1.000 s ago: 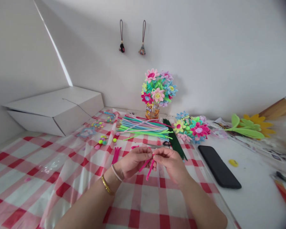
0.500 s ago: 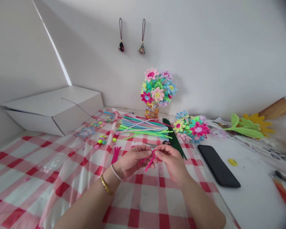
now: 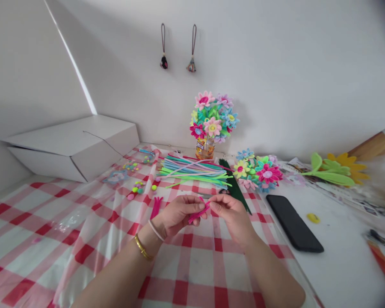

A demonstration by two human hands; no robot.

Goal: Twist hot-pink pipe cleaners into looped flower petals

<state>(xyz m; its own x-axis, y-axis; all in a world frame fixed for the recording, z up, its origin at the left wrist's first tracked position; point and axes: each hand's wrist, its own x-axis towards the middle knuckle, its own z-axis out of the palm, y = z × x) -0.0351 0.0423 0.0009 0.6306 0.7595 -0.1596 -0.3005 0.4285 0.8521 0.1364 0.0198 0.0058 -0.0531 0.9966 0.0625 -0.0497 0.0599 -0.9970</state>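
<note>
Between my two hands is a bright pink pipe cleaner [image 3: 197, 216], bent, its lower part slanting down below my fingers. My left hand [image 3: 179, 214] pinches it between thumb and fingers. On the other side, the thumb and forefinger of my right hand [image 3: 232, 216] grip its upper right part. Both hands hover over the checked cloth. A few more pink pipe cleaners [image 3: 156, 207] lie just left of my left hand. Behind my hands is a pile of blue, green and lilac pipe cleaners [image 3: 195, 171]. Scissors [image 3: 223, 192] lie partly hidden beyond my fingertips.
Dark green stems [image 3: 240, 199] lie right of the pile. Small pompoms [image 3: 137, 188] are scattered to the left, near a white box [image 3: 73, 145]. A jar [image 3: 205, 148] holds fuzzy flowers; a loose flower bunch [image 3: 259, 171] and a black phone [image 3: 294, 223] are at right.
The pink pipe cleaner's free end has swung from hanging down to lying closer under my left fingers. Both hands stay in nearly the same place.
</note>
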